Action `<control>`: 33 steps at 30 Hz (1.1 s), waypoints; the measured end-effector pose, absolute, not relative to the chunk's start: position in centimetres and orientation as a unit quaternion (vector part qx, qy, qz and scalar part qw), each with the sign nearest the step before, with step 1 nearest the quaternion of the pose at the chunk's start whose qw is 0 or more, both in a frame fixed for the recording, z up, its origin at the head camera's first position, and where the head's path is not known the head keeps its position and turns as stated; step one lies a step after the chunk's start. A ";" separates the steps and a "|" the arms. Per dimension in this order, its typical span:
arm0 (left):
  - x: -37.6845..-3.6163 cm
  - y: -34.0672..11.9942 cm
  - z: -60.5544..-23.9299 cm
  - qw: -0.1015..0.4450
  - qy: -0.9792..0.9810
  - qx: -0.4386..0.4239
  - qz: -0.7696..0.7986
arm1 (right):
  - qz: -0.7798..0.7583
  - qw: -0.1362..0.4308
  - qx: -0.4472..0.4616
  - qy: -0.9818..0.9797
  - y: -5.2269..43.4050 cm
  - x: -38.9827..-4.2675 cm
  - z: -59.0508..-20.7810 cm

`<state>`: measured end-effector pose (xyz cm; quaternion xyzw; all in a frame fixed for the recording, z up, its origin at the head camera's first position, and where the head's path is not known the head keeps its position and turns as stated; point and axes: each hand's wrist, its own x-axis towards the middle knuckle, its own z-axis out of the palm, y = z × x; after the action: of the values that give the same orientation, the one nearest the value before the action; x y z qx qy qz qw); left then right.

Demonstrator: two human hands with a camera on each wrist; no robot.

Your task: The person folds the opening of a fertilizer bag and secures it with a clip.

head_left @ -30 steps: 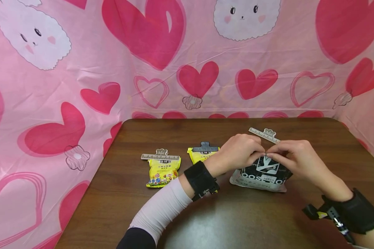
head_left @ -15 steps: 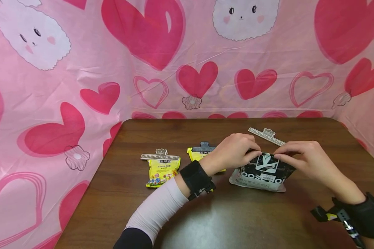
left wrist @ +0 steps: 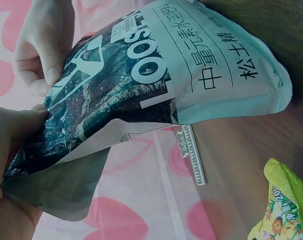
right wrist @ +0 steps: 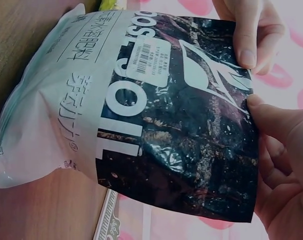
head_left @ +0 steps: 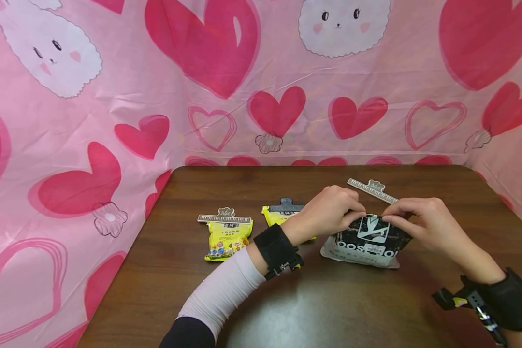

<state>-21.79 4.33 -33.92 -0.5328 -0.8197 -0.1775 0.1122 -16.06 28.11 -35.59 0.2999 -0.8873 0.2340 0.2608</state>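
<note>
The top edge of the black-and-white plastic soil bag (head_left: pixel 365 239) is pinched by the left hand (head_left: pixel 328 212) and right hand (head_left: pixel 422 223); the grey ruler-shaped clip (head_left: pixel 372 189) behind would probably be needed next.

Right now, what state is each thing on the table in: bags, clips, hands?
Black soil bag: unclipped, top edge pinched by both hands, bottom resting on the table.
Loose clip: lying behind the black bag, on nothing.
Left yellow bag: lying flat, clipped at the top.
Middle yellow bag: clipped with a dark clip, partly hidden by the left hand.
Left hand: pinching the bag top.
Right hand: pinching the bag top.
</note>
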 end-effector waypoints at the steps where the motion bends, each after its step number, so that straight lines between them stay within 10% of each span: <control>1: -21.8 4.3 -33.9 0.114 -0.820 -0.533 -0.176 | 0.232 0.263 0.301 -0.887 28.1 -16.1 -35.6; 33: -22.1 2.6 -34.2 0.073 -0.830 -0.507 -0.222 | 0.246 0.234 0.310 -0.888 30.2 -15.7 -35.6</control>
<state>-22.06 2.59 -34.20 -0.5066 -0.8299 -0.2218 0.0734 -15.72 30.22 -35.61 0.3098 -0.8882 0.2459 0.2339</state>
